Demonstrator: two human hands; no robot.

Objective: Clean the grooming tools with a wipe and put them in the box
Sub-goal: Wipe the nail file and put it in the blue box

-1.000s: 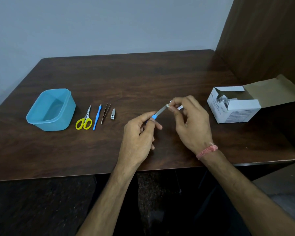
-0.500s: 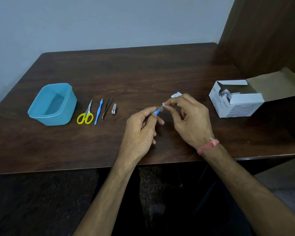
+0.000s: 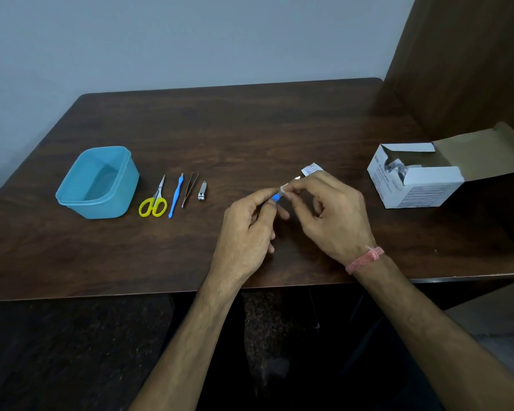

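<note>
My left hand (image 3: 247,232) pinches the blue handle of a nail file (image 3: 275,198) above the table's middle. My right hand (image 3: 330,215) pinches a small white wipe (image 3: 284,188) around the file's metal blade, close to the handle; most of the blade is hidden by my fingers. At the left stands an open blue plastic box (image 3: 97,182), empty inside. Beside it lie yellow-handled scissors (image 3: 154,201), a blue cuticle pusher (image 3: 175,195), tweezers (image 3: 190,188) and a small nail clipper (image 3: 202,191) in a row.
A torn wipe wrapper (image 3: 310,169) lies on the dark wooden table (image 3: 250,129) just behind my right hand. An open white carton of wipes (image 3: 413,179) stands at the right, flap raised. A brown panel rises at the far right.
My right hand has slid the wipe down the blade toward the blue handle, so the two hands are now closer together. The view has shifted slightly.
</note>
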